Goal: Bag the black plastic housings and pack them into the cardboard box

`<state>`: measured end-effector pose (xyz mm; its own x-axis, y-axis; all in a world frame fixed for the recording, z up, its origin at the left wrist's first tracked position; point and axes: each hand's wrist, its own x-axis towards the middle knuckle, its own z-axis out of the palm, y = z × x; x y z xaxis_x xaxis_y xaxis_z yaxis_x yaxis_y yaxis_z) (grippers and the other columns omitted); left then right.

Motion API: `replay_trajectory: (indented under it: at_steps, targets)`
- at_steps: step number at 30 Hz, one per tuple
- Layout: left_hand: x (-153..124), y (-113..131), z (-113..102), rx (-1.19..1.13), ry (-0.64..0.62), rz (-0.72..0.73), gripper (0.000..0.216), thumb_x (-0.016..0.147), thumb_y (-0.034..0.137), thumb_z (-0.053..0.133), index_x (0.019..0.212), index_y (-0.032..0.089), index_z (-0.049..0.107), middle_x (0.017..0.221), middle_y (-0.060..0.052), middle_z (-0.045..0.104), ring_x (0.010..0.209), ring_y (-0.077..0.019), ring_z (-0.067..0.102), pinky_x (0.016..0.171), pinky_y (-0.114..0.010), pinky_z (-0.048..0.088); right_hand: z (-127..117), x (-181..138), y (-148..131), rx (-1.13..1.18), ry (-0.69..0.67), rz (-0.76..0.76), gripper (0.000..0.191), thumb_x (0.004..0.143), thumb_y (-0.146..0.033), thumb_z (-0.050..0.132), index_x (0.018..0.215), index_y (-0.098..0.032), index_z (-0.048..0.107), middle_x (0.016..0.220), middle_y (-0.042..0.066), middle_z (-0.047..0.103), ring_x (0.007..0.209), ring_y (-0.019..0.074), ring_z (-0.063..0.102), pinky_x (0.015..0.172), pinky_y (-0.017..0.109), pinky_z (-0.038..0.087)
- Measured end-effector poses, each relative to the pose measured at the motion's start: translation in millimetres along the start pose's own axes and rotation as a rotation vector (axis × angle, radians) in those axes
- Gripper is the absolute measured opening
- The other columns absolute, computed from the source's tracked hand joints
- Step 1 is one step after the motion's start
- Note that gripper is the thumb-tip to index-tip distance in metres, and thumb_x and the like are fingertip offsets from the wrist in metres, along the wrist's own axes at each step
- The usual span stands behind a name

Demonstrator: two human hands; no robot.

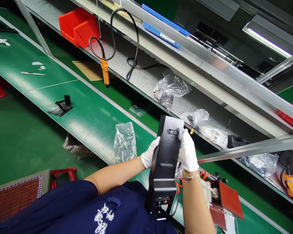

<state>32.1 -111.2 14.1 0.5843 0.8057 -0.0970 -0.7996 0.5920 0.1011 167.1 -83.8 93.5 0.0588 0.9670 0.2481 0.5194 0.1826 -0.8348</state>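
A long black plastic housing (168, 152) is held up in front of my chest, its lower end close to my shirt. Its facing side has an oval recess near the top and a slot lower down; small parts with a red spot show at the bottom end. White-gloved, my left hand (150, 152) grips its left edge, with the fingers partly hidden behind it. On the opposite edge, my right hand (188, 151) presses with its fingers together, also in a white glove. Left of the housing, a clear plastic bag (125, 142) lies on the green bench (88, 117).
An orange electric screwdriver (104, 71) hangs by a cable at the shelf. The shelf holds a red bin (78, 27) and plastic bags of parts (169, 89). A black bracket (64, 102) lies on the bench. At lower right stands a reddish-brown box (228, 198).
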Motion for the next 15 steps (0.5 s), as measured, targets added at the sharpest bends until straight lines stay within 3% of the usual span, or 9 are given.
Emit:
replay_trajectory:
  at_steps: [2,4,7,11,15]
  targets:
    - [-2,-2,1,0.005,0.046,0.031,0.053,0.094,0.053,0.063,0.122,0.009,0.073,0.120,-0.015,0.078,0.115,-0.0292,0.073,0.117,-0.041,0.045,2,-1,-10,-0.049,0.027,-0.016,0.077,0.094,-0.078,0.040,0.134,-0.016,0.064,0.133,0.014,0.065,0.127,0.0270,0.061,0.113,0.047,0.048]
    - [-4,-4,3,0.009,0.061,0.042,0.048,0.094,0.050,0.064,0.119,0.010,0.074,0.116,-0.014,0.079,0.117,-0.0285,0.072,0.118,-0.039,0.044,3,0,-20,-0.132,0.056,-0.022,0.082,0.092,-0.082,0.038,0.131,-0.015,0.065,0.132,0.016,0.065,0.123,0.0295,0.062,0.108,0.047,0.050]
    - [-7,-5,6,0.019,0.059,0.066,0.042,0.093,0.046,0.067,0.117,0.012,0.075,0.113,-0.011,0.080,0.118,-0.0272,0.072,0.119,-0.038,0.043,6,0,-29,-0.288,0.120,-0.029,0.081,0.090,-0.083,0.040,0.127,-0.016,0.066,0.116,0.016,0.071,0.101,0.0283,0.068,0.086,0.039,0.053]
    - [-9,-7,8,0.021,0.057,0.097,0.042,0.092,0.045,0.069,0.118,0.013,0.075,0.113,-0.011,0.080,0.119,-0.0282,0.071,0.119,-0.039,0.043,14,1,-28,-0.447,0.151,-0.068,0.077,0.094,-0.081,0.036,0.121,-0.015,0.066,0.091,0.013,0.071,0.073,0.0238,0.065,0.064,0.032,0.044]
    - [-10,-7,4,0.016,0.084,0.078,0.047,0.092,0.048,0.068,0.121,0.012,0.074,0.116,-0.013,0.079,0.117,-0.0290,0.072,0.120,-0.041,0.043,17,3,-21,-0.467,0.138,-0.021,0.075,0.096,-0.077,0.032,0.119,-0.014,0.065,0.093,0.015,0.071,0.075,0.0254,0.067,0.066,0.035,0.046]
